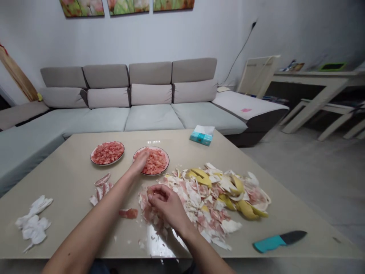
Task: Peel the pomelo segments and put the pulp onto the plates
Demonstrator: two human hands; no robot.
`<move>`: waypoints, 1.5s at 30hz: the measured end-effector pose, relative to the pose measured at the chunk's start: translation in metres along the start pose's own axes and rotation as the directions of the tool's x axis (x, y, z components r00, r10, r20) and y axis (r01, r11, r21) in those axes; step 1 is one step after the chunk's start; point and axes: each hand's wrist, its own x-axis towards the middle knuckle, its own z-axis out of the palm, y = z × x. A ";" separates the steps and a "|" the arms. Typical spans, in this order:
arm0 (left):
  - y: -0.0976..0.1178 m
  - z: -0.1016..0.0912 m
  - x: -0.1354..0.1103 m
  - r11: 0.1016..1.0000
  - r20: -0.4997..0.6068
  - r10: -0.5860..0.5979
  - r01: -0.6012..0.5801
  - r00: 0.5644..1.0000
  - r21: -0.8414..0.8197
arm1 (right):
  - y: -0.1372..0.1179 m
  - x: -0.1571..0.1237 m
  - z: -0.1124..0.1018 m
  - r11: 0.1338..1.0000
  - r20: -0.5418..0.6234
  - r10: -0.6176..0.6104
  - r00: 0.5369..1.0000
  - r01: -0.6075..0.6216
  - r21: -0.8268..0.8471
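Note:
My left hand [140,161] reaches over the right-hand plate [168,161], at the pink pomelo pulp [156,161] heaped on it. Its fingertips blend into the pulp, so their grip is not clear. Closer to me, my right hand [167,203] has its fingers curled and pinched together above scraps of pomelo membrane [146,213]; whatever they hold is too small to name. A peeled pomelo piece [128,213] lies beside my left forearm. Several unpeeled segments [100,190] sit to the left, partly hidden by that forearm.
Another plate of pulp [107,153] stands at the back left. Yellow rind and white pith [228,186] spread over the table's right half. A turquoise-handled knife [279,240] lies near the front right. Crumpled tissues [34,220] are at left, a tissue pack [202,135] at back.

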 end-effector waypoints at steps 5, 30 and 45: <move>0.014 -0.018 -0.063 0.991 0.096 0.005 -0.018 0.995 0.134 | -0.010 -0.004 -0.004 0.988 -0.045 -0.108 0.993 0.102 -0.117; 0.002 -0.050 -0.152 0.961 0.095 -0.078 0.050 0.992 0.272 | -0.009 -0.017 0.008 0.989 0.080 -0.060 0.995 0.070 -0.131; -0.001 -0.045 -0.154 0.993 0.144 -0.045 0.028 0.988 0.117 | -0.011 -0.016 0.009 0.990 0.156 0.080 0.984 -0.097 0.103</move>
